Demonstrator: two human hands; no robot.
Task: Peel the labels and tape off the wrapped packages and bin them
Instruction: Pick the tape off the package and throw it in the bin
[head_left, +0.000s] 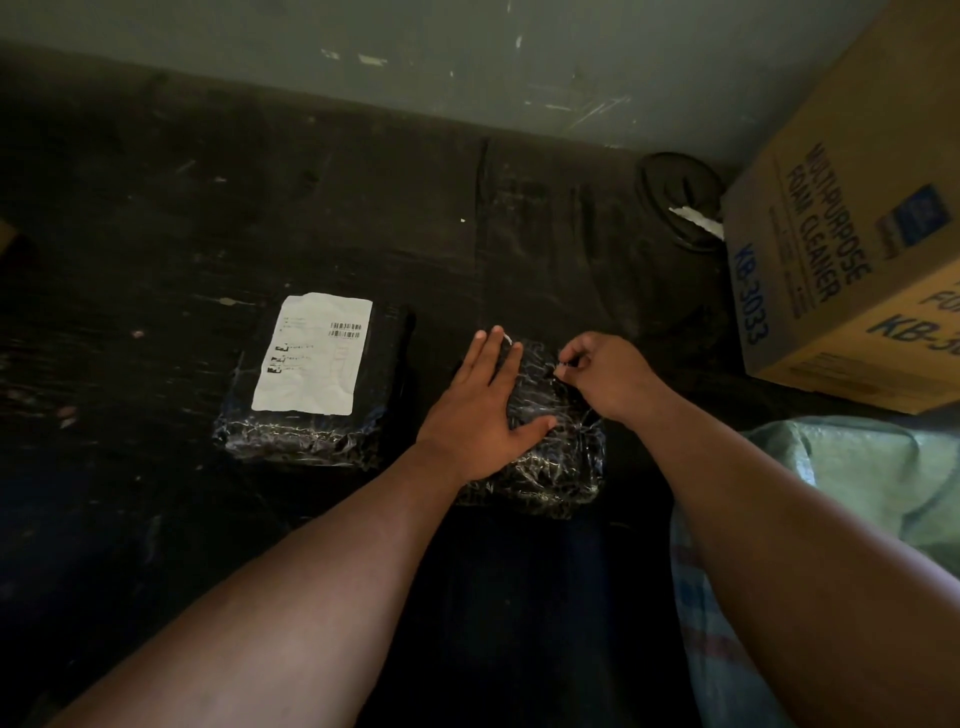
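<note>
While the flat left hand (480, 405) presses the black package (550, 457), the right hand (602, 374) pinches its tape (560, 370).

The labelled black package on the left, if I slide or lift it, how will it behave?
The labelled package lies flat and blocky, so it probably won't roll or tip. Its glossy, wrinkled wrap likely feels slippery and may crinkle. The white label looks stuck flat, so it should move with it.

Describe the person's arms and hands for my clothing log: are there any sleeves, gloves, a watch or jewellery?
Both forearms are bare as far as the frame shows: no sleeves or gloves. The left hand and right hand show no watch, bracelet or ring on their visible sides. The dim light could hide small details.
</note>
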